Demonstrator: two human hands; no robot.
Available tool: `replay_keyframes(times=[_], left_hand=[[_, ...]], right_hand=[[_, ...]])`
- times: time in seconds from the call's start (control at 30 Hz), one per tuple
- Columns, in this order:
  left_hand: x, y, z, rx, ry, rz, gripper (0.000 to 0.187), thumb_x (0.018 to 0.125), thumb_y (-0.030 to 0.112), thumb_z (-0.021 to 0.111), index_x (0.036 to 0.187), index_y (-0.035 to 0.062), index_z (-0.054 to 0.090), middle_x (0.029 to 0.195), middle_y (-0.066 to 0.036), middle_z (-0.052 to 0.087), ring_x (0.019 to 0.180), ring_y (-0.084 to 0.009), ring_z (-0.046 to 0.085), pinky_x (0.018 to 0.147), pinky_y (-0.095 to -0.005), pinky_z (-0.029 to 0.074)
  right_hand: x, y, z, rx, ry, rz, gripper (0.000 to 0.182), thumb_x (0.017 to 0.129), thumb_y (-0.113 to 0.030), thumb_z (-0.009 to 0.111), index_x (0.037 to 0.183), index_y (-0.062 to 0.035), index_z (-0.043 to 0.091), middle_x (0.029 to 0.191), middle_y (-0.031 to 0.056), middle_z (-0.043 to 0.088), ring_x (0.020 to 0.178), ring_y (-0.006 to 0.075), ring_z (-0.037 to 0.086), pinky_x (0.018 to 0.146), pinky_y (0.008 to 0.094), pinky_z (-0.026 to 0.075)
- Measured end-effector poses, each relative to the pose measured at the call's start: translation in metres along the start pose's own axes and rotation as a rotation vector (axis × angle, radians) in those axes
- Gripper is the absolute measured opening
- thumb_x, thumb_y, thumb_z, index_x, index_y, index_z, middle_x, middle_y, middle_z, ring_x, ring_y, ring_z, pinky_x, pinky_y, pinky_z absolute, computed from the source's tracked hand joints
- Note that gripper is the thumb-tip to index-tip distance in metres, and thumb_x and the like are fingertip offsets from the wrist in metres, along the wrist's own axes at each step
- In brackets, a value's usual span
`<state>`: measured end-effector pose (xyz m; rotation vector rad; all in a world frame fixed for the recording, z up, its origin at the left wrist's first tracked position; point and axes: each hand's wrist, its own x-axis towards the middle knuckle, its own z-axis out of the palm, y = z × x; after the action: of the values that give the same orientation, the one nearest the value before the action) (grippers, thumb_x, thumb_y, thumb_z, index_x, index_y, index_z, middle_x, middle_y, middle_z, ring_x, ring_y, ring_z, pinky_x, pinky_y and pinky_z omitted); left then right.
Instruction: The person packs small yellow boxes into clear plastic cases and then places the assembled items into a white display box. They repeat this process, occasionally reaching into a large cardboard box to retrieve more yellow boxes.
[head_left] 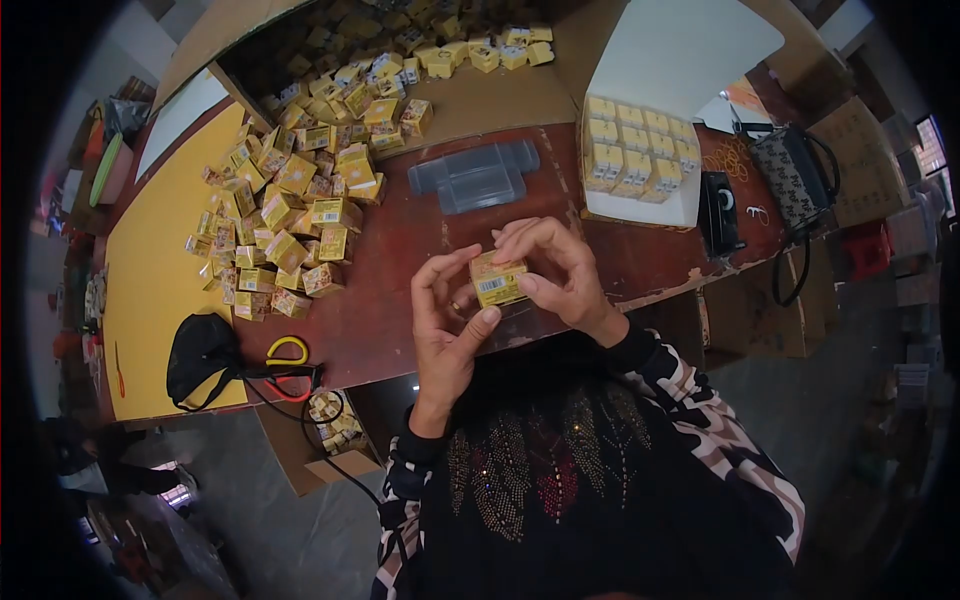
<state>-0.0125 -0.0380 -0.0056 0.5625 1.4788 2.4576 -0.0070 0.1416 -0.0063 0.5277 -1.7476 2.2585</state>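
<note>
A small yellow carton (497,284) with a barcode on its side is held up in front of my chest, above the table's near edge. My right hand (560,270) grips it from the right, thumb on the side and fingers over the top. From the left, my left hand (445,315) curls about the same carton, index fingertip at its upper corner and thumb at its lower edge. Just beyond my hands, a clear plastic tray (475,178) lies on the table.
Loose yellow cartons (290,215) are heaped at the left, spilling from a large cardboard box (480,110). An open white box (650,208) holds neat rows of cartons. Scissors (288,352) and a black pouch (200,360) lie front left; a handbag (790,165) stands at right.
</note>
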Motion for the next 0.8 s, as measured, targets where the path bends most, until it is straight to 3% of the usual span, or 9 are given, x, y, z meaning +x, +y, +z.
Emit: replay_keyframes(times=[0.17,0.23,0.3,0.47,0.53,0.8], left_hand=[[-0.005,0.022,0.004,0.155,0.004,-0.110,0.063,0.087,0.001,0.069,0.142,0.0026,0.038,0.145,-0.014,0.045,0.128,-0.0254,0.051,0.105,-0.0366,0.044],[-0.005,0.023,0.002,0.220,-0.008,-0.120,0.063,0.087,0.000,0.068,0.142,0.0017,0.038,0.146,-0.013,0.045,0.128,-0.0249,0.052,0.104,-0.0360,0.046],[-0.005,0.021,0.001,0.307,-0.029,-0.039,0.059,0.090,-0.001,0.065,0.143,0.0029,0.041,0.146,-0.011,0.044,0.125,-0.0231,0.054,0.100,-0.0348,0.049],[-0.003,0.027,0.003,0.272,-0.032,-0.064,0.060,0.089,-0.002,0.065,0.143,0.0015,0.040,0.147,-0.012,0.044,0.127,-0.0244,0.053,0.103,-0.0357,0.047],[-0.004,0.028,0.003,0.280,-0.037,-0.077,0.062,0.088,-0.002,0.065,0.144,0.0009,0.038,0.147,-0.013,0.045,0.129,-0.0251,0.052,0.104,-0.0363,0.047],[-0.006,0.018,-0.004,0.357,-0.039,0.033,0.047,0.091,0.000,0.065,0.136,0.0040,0.053,0.148,-0.013,0.041,0.128,-0.0209,0.051,0.101,-0.0325,0.047]], right_hand=[[0.011,-0.007,-0.009,0.032,-0.181,0.114,0.018,0.084,0.000,0.072,0.095,-0.0023,0.058,0.107,0.0070,0.058,0.105,0.0161,0.057,0.097,0.0319,0.046],[0.017,-0.022,-0.005,-0.003,-0.169,0.304,0.017,0.084,-0.004,0.075,0.094,-0.0019,0.062,0.105,0.0055,0.059,0.103,0.0142,0.058,0.094,0.0291,0.047],[0.021,-0.028,-0.005,-0.058,-0.187,0.292,0.016,0.083,-0.001,0.075,0.094,-0.0002,0.064,0.103,0.0072,0.060,0.104,0.0143,0.059,0.092,0.0281,0.049],[0.028,-0.033,-0.008,-0.103,-0.158,0.289,0.010,0.084,-0.001,0.075,0.091,0.0019,0.068,0.099,0.0098,0.064,0.101,0.0149,0.062,0.087,0.0268,0.051],[0.030,-0.035,-0.008,-0.038,-0.118,0.401,0.009,0.085,-0.003,0.074,0.089,0.0022,0.068,0.098,0.0105,0.066,0.098,0.0148,0.063,0.084,0.0265,0.052],[0.029,-0.025,-0.010,-0.123,-0.174,0.284,0.007,0.087,-0.005,0.073,0.086,0.0008,0.070,0.096,0.0089,0.068,0.097,0.0149,0.063,0.083,0.0286,0.051]])
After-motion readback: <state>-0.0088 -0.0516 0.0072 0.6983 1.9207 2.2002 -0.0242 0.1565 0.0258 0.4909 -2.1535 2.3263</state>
